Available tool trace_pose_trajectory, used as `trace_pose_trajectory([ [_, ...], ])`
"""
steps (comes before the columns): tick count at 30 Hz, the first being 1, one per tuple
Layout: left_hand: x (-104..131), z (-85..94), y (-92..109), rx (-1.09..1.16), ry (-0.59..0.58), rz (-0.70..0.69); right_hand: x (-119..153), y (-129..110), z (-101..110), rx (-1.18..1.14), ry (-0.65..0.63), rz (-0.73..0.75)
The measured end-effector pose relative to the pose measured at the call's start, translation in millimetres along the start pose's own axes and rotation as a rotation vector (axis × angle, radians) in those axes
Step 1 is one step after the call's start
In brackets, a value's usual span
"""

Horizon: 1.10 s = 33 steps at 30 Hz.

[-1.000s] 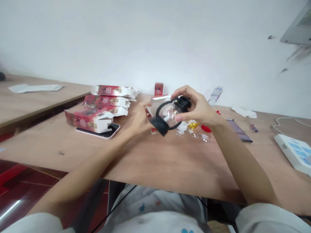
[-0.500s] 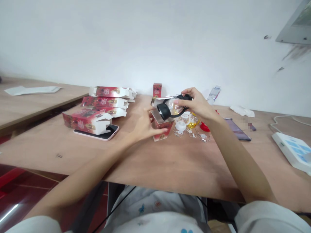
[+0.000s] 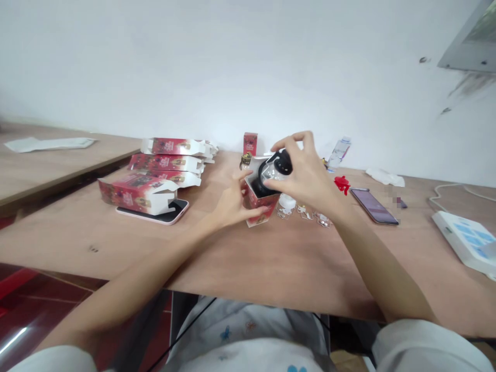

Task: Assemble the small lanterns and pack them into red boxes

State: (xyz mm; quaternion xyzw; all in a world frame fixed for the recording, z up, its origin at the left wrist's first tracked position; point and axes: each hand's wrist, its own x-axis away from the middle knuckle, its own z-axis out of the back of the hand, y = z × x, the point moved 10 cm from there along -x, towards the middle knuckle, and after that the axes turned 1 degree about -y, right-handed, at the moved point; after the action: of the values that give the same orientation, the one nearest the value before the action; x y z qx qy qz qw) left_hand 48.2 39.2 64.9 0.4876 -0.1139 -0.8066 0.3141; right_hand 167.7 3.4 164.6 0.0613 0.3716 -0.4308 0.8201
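Right hand point(image 3: 304, 175) in the head view is pinching a clear-globed black lantern point(image 3: 272, 171) between thumb and fingers — its tilted lower end sitting inside the mouth of a red box point(image 3: 271, 202) that the left hand point(image 3: 230, 204) is gripping.

See-through shiny globe point(image 3: 271, 173) and smooth black plastic cap point(image 3: 284, 163) at centre, smooth printed card box point(image 3: 272, 200) below, thin folded card cartons point(image 3: 126, 194) at nine o'clock, wooden tabletop point(image 3: 248, 261), white plastic block point(image 3: 451, 235) toward three, matt wall point(image 3: 217, 67) at twelve, soft-looking cloth garment point(image 3: 259, 338) at six
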Motion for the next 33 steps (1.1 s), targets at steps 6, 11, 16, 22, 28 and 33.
trace_pose_trajectory([
  [6, 0, -2.3, -2, 0.079, -0.008, -0.011, -4, -6, -29, -0.053, -0.096, 0.107],
  [11, -2, -3.2, 3, 0.094, -0.036, -0.007, -7, -3, -46, -0.03, -0.225, 0.179],
  [16, -5, -0.9, 12, 0.032, -0.061, -0.018, -8, 2, -59, -0.055, -0.32, 0.177],
  [22, -3, -9.8, 1, -0.029, -0.197, 0.029, -6, 4, -48, -0.19, -0.383, 0.219],
  [28, -2, -5.7, 14, -0.085, -0.184, -0.115, -15, 26, -19, -0.257, -0.142, 0.172],
  [33, -2, -7.7, 16, -0.038, -0.197, -0.13, -16, 26, -28, -0.342, -0.136, 0.159],
])
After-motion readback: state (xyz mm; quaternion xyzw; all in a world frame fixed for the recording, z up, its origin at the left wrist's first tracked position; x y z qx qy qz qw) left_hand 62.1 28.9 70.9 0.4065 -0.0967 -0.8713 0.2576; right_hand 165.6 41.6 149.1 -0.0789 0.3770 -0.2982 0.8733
